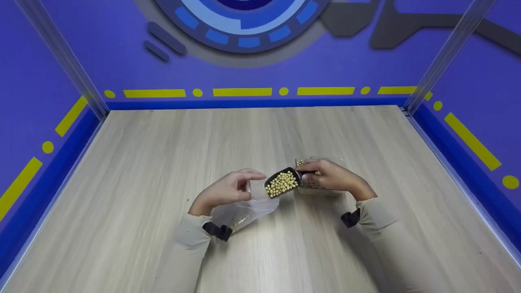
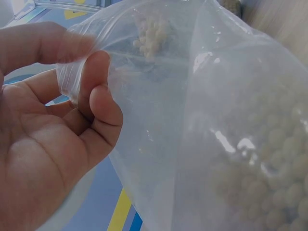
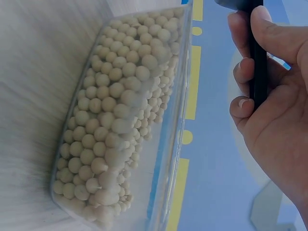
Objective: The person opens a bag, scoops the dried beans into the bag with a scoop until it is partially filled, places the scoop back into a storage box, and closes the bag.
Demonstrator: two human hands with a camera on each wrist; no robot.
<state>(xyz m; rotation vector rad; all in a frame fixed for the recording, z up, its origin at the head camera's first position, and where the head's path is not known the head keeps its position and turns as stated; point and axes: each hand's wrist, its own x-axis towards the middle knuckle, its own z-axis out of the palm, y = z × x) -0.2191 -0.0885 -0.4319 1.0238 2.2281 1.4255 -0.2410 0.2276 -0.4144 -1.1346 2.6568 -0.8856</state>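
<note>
Scoop point(image 3: 259, 62), loaded, is above the desk point(image 1: 163, 142), right of its midline and far from its left edge. Smooth purple-blue walls point(image 1: 260, 77), printed with flat yellow dashes and dots, line the far, left and right edges; metal posts point(image 1: 69, 57) stand at both far corners. Flat wood-grain, pale and streaked, makes up the desk. Loose beige sleeves point(image 1: 183, 244) wrinkle at the cuffs. Crumpled, limp and translucent, the bag point(image 2: 149, 115) is slightly left of the desk's midline, well short of the far edge, with balls showing through its plastic. Left hand point(image 1: 226, 189) pinches the ridged film at its mouth between thumb and bent fingers. Right of it, nearer the right edge, stands the box point(image 3: 180, 130), clear, rigid and straight-sided, with balls heaped against one wall. Right hand point(image 1: 331, 176) is clamped round the scoop's slim black handle; the dark, curved bowl is between the left hand and the box, near the bag's mouth. Black bands point(image 1: 217, 231) circle the wrists. Smallest are the balls point(image 1: 281, 184), round, matt and pale yellow, filling the bowl.
</note>
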